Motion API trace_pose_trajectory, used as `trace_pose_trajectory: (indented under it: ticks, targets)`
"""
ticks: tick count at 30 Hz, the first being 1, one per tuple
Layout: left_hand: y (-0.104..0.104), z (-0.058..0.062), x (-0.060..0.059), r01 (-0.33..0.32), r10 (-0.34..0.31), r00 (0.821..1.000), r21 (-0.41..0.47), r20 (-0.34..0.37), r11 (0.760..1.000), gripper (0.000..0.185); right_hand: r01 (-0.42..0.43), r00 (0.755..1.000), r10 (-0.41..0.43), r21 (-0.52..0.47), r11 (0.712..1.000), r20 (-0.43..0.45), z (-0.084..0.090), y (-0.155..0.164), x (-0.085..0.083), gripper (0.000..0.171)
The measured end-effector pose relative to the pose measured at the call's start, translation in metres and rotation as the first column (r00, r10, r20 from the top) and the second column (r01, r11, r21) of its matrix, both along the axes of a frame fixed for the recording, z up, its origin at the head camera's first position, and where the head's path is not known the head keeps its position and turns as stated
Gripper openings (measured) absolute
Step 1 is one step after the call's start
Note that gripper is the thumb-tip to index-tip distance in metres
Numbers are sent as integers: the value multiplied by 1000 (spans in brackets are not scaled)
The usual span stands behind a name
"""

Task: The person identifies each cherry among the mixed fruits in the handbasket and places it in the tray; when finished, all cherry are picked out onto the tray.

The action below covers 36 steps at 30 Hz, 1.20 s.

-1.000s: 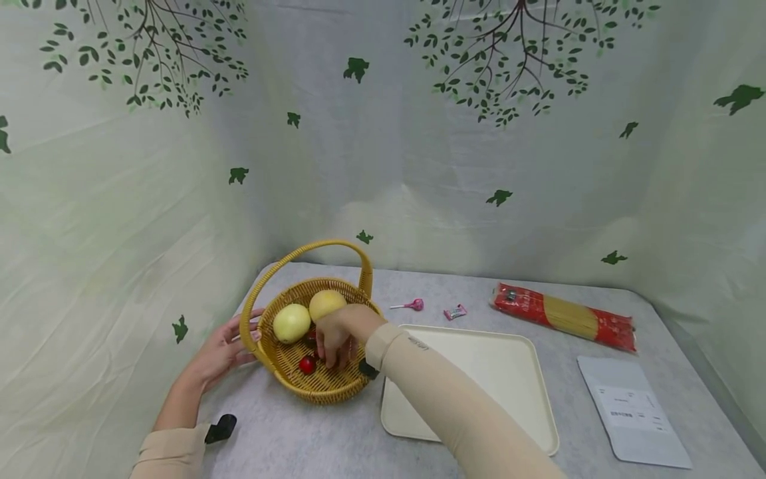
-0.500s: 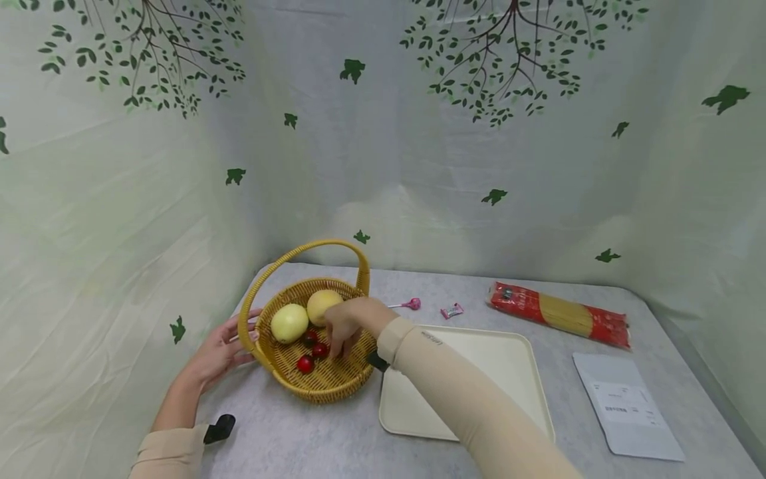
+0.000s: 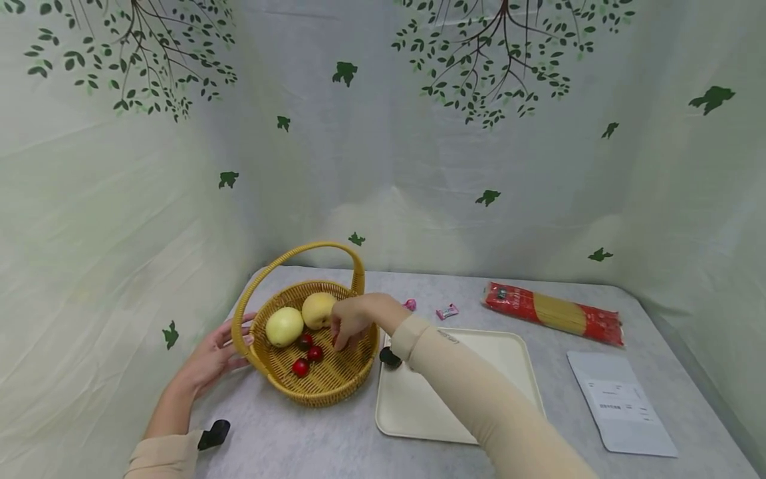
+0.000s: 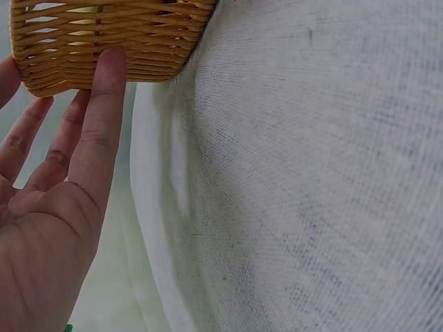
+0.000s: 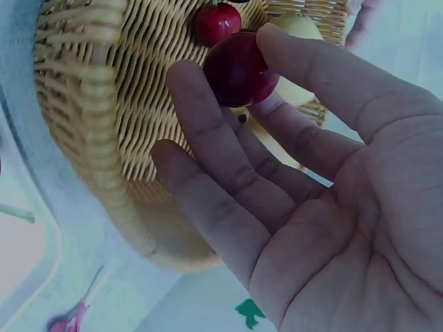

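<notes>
A woven yellow basket (image 3: 311, 389) with a hoop handle stands at the table's left. It holds two pale yellow round fruits (image 3: 284, 326) and several small red fruits (image 3: 300, 367). My right hand (image 3: 341, 339) hovers over the basket's right half. In the right wrist view its thumb and forefinger pinch one dark red fruit (image 5: 239, 69) just above the basket floor, and another red fruit (image 5: 216, 22) lies behind it. My left hand (image 3: 211, 354) lies against the basket's left outer wall (image 4: 104, 28), its fingers (image 4: 97, 131) straight and touching the weave.
A cream tray (image 3: 473, 392) lies right of the basket. Behind it are a pink lollipop (image 3: 410, 304) and a small wrapped candy (image 3: 447, 311). A red spaghetti pack (image 3: 553, 316) and a grey pouch (image 3: 619, 406) lie at the right. Printed cloth walls close in the table.
My right hand has risen from among the red fruits and shifted right and back, now pinching one. The left hand has stayed on the basket's side.
</notes>
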<state>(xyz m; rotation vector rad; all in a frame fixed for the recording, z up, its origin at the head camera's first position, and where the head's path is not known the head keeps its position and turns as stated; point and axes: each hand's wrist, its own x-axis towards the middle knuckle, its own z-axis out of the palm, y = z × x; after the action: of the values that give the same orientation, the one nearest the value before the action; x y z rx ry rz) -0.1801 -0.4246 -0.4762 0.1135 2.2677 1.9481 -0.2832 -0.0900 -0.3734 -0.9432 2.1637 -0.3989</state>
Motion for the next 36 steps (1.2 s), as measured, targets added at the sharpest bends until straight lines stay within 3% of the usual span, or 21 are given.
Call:
trace_pose_trajectory:
  ticks: [10, 19, 28, 36]
  targets:
    - [-1, 0, -1, -11, 11, 1000, 3, 10, 1000, 63, -72, 985, 57, -85, 994, -165, 3, 23, -6, 19]
    - [0, 1, 1, -7, 7, 1000, 14, 11, 1000, 61, -102, 970, 67, -145, 984, -233, 5, 53, -11, 21]
    - [0, 0, 1, -13, 13, 1000, 9, 24, 1000, 63, -48, 974, 1, -205, 977, -226, 9, 89, -9, 23]
    - [2, 3, 2, -30, 29, 999, 29, 30, 999, 57, 42, 976, -100, -280, 959, -195, 0, 125, -9, 29]
